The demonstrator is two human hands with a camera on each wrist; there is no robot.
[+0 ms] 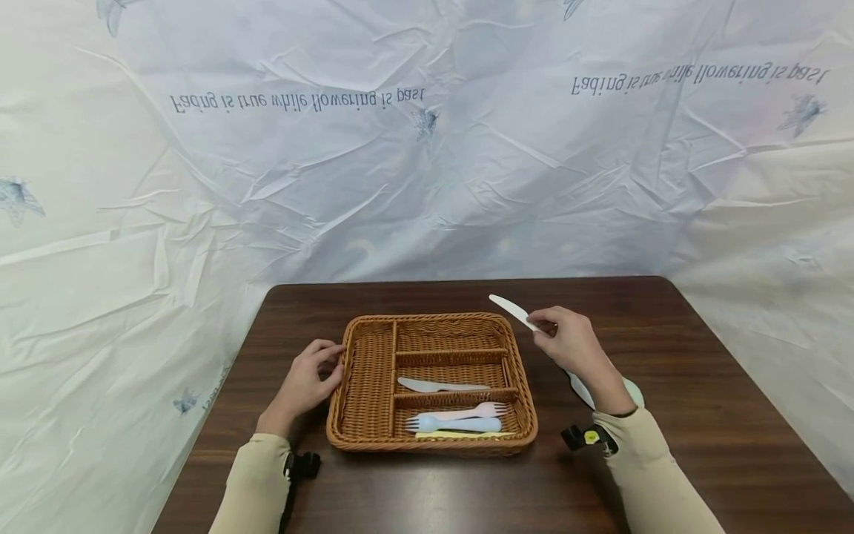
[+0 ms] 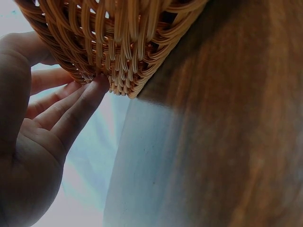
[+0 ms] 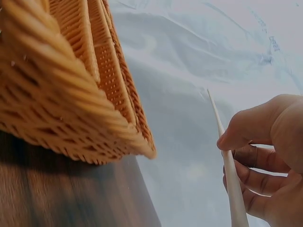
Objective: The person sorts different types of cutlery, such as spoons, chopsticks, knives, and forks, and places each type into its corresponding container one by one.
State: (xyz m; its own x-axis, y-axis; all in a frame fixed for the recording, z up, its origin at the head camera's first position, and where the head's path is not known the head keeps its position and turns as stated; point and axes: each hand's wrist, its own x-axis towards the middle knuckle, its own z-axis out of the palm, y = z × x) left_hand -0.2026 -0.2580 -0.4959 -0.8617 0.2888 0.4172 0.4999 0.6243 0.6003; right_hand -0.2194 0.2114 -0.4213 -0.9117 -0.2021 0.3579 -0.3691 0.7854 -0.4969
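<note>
Head view, right hand (image 1: 571, 343): white knife (image 1: 511, 309) pinched by fingertips.
Left hand (image 1: 308, 380): basket (image 1: 369, 380) touched, fingers relaxed, thumb apart.

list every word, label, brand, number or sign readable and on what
"Fading is true while flowering is past": upper left, flipped, on pale wrinkled sheet.
"Fading is true while flowering is past": upper right, flipped, same sheet.
Other lettering there: too small or blurred.
Yellow label on black right-wrist device: too small.

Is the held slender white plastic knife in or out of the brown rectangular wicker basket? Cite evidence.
Out: the right grip pinches the knife; the right-wrist view shows it apart from the basket.
</note>
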